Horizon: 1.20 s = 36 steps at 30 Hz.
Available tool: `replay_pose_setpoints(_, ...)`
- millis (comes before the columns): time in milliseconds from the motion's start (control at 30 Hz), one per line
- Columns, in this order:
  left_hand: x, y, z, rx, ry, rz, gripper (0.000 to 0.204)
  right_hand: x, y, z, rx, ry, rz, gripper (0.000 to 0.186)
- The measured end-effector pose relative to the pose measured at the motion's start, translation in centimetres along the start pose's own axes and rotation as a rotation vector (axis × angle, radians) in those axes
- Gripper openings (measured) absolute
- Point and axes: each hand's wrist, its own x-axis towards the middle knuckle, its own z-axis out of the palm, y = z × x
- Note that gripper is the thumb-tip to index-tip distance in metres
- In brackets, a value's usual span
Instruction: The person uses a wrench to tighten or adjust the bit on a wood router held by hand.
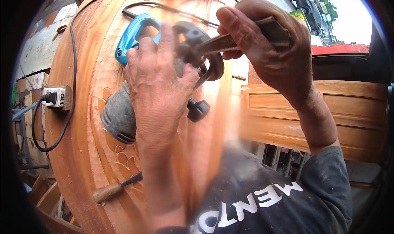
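raised nearest, the right hand [277, 63] was closed tightly round a brownish bar [223, 43], its tip aimed at a blue-and-grey power tool [119, 113] at left centre, over which the left hand [158, 82] was laid, its grip hidden. work on the tool was judged unfinished, though leaf outlines [127, 162] were already carved into the ridged wooden board [84, 148]; a chisel [106, 194] was laid near left, and a panelled door [283, 96] was placed at right.
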Motion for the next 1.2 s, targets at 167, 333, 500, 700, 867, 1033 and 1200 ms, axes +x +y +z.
replay_pose_setpoints(167, -0.1, 0.1, 0.1, 0.004, 0.010, -0.006, 0.067, 2.1, 1.8, 1.1, -0.322, 0.193, -0.641, 0.005)
replay_pose_setpoints(333, -0.2, -0.3, 0.4, 0.043, -0.012, -0.015, 0.048, 3.0, -1.1, 0.7, -0.375, -0.031, -0.527, 0.006)
replay_pose_setpoints(500, -0.1, -0.1, 0.2, -0.010, -0.017, -0.040, 0.051, 1.0, -1.0, 0.9, -0.024, 0.012, -0.284, 0.013)
replay_pose_setpoints(700, -0.4, -0.3, 0.8, -0.077, 0.094, -0.032, 0.079, 6.1, -1.6, 5.2, 0.788, 0.105, -0.113, 0.033)
replay_pose_setpoints(867, -0.6, -0.2, -0.9, 0.053, 0.063, -0.031, 0.084, 10.8, -2.4, 8.6, 0.937, 0.177, -0.226, 0.046)
replay_pose_setpoints(1033, -0.3, -0.1, 0.3, -0.128, -0.001, -0.080, 0.083, 6.9, -2.4, 6.4, 0.849, 0.158, -0.049, 0.043)
replay_pose_setpoints(1200, -0.5, -0.5, 0.3, -0.238, 0.007, -0.103, 0.082, 5.3, -1.6, 7.1, 0.843, 0.149, -0.069, 0.040)
